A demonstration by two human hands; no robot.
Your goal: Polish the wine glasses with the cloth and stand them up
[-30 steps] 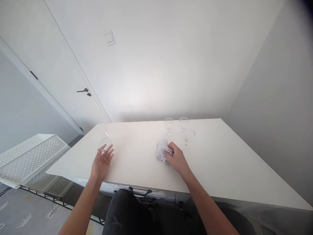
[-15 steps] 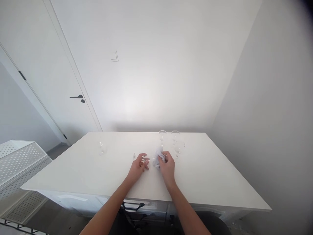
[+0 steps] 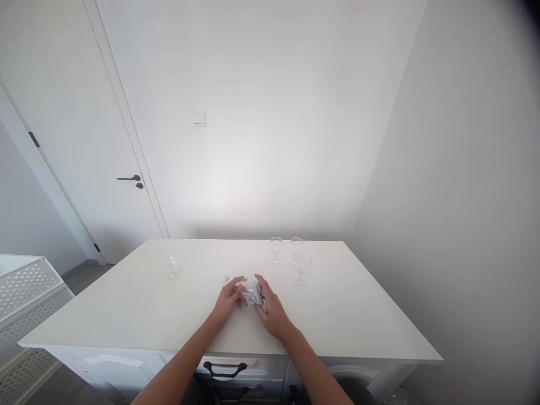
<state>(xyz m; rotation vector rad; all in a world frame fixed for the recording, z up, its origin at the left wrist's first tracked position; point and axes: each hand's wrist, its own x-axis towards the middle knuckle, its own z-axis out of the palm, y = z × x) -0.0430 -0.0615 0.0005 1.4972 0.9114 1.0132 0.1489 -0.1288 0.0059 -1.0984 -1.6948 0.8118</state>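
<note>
My left hand (image 3: pixel 228 302) is closed around a clear stemmed glass (image 3: pixel 226 278), whose curved rim or base shows faintly beyond the fingers. In my right hand (image 3: pixel 273 315) is a crumpled pale grey-white cloth (image 3: pixel 256 295). The cloth meets the glass between the two hands, just above the tabletop, and most of the glass is hidden by fingers and cloth. To the right of my hands stand three more clear stemmed glasses: a back-left glass (image 3: pixel 275 246), a back-right glass (image 3: pixel 296 247) and a nearer glass (image 3: pixel 302 266).
Another clear glass (image 3: pixel 173 270) stands on the left of the white tabletop (image 3: pixel 346 306). Below the front edge is a drawer with a black handle (image 3: pixel 225 371). A white perforated rack (image 3: pixel 27 287) stands at the left, and a wall closes off the back.
My right hand has brought the cloth left, up against the glass in my left hand. The fingers of both hands are closer together. The camera view has tilted slightly upward.
</note>
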